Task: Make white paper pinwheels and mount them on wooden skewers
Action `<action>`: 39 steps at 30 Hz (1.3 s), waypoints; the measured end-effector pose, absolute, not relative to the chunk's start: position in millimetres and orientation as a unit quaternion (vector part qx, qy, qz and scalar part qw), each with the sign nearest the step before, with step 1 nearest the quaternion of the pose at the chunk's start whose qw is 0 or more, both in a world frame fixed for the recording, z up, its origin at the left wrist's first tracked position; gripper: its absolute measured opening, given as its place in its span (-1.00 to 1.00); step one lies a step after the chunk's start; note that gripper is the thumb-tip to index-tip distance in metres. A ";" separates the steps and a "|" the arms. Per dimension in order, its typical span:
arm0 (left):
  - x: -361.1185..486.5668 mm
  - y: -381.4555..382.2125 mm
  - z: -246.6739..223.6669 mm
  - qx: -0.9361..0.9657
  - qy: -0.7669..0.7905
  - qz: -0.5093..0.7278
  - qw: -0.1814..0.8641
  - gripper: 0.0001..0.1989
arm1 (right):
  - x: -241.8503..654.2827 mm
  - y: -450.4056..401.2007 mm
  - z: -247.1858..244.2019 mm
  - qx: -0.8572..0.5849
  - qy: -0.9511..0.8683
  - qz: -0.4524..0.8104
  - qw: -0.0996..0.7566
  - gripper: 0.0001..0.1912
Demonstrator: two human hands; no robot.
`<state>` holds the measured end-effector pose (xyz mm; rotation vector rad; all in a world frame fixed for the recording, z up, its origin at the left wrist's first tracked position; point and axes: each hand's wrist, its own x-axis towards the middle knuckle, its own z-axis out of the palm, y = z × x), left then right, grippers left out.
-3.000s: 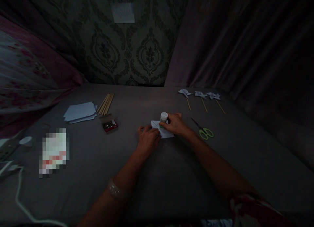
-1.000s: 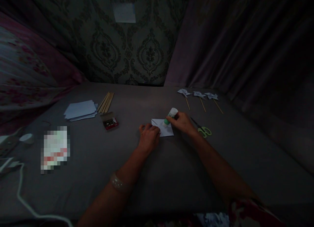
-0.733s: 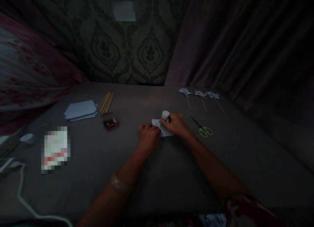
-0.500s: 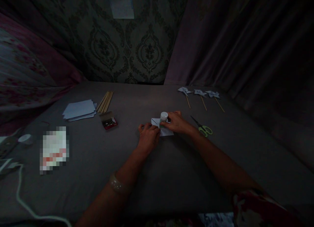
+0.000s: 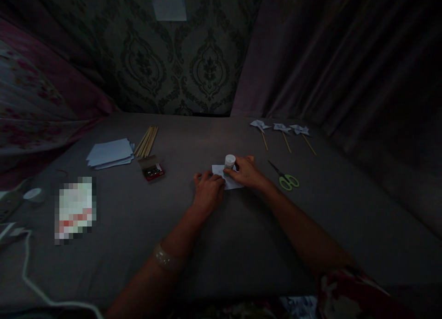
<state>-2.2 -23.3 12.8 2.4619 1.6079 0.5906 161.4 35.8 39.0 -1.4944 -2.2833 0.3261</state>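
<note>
A small square of white paper (image 5: 235, 182) lies on the grey cloth in front of me. My left hand (image 5: 209, 189) rests palm down at its left edge, fingers somewhat bent and apart, the fingertips on the paper. In my right hand (image 5: 249, 172) is a small white-capped bottle (image 5: 229, 161), held upright on the paper between thumb and fingers. The hand covers part of the bottle and the paper's right side. To the right of that hand lie scissors (image 5: 286, 180) with green handles, blades slightly apart.
Three paper pinwheels (image 5: 281, 128) on sticks lie at the back right. On the left are stacked paper sheets (image 5: 110, 152), several wooden sticks (image 5: 147, 142), an open red box (image 5: 152, 171) of small metal pins, a white cup (image 5: 33, 194), a blurred packet (image 5: 75, 206) and a white cable (image 5: 26, 268).
The view has shifted slightly. My right hand still holds the bottle upright on the paper, and my left hand stays at the paper's edge.
</note>
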 end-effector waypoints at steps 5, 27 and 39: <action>-2.1 -23.3 11.4 0.819 0.535 0.196 0.069 -0.76 | 165.2 38.5 35.6 -0.518 -0.824 0.123 0.195 -0.77; -5.5 -23.0 10.6 0.823 0.526 0.202 0.071 -0.76 | 174.1 56.1 52.0 -0.457 -0.864 0.172 0.120 -0.84; -6.4 -15.8 3.9 0.794 0.539 0.265 0.098 -0.79 | 208.7 52.8 64.8 -0.449 -0.553 0.441 0.546 -0.65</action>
